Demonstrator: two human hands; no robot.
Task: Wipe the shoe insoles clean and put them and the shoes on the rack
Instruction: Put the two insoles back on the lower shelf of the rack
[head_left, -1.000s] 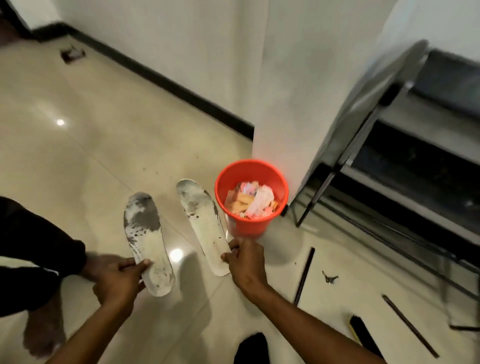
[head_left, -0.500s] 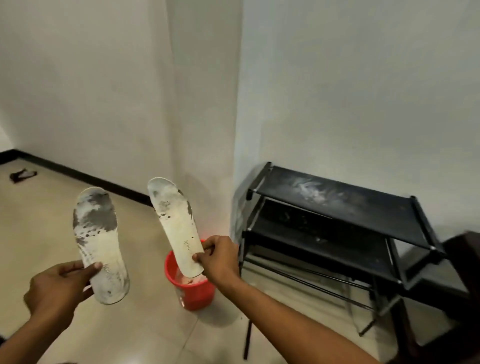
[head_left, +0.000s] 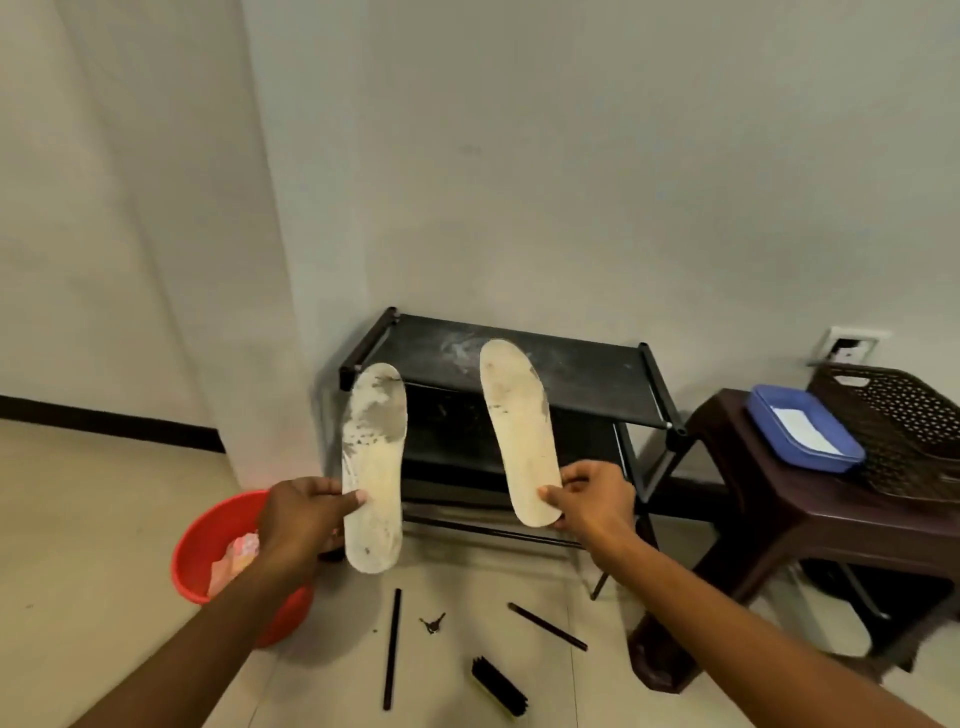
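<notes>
I hold two off-white insoles upright in the air in front of a black shoe rack (head_left: 561, 371). My left hand (head_left: 301, 519) pinches the left insole (head_left: 375, 457) near its heel; this insole carries dark grey stains at the toe. My right hand (head_left: 589, 496) pinches the heel end of the right insole (head_left: 519, 431), which has a few dark marks along its toe edge. The rack's top shelf is dusty and bare. No shoes are in view.
A red bucket (head_left: 208, 540) with cloths stands on the floor at lower left. Loose black rods (head_left: 390, 649), a small key (head_left: 432, 623) and a black brush (head_left: 500, 687) lie on the tiles. A dark stool (head_left: 779, 514) at right carries a blue tray (head_left: 802, 435) and a brown basket (head_left: 898, 421).
Both insoles were lifted off the floor and carried right, from beside the bucket to in front of the rack. My view swung up and right toward the rack.
</notes>
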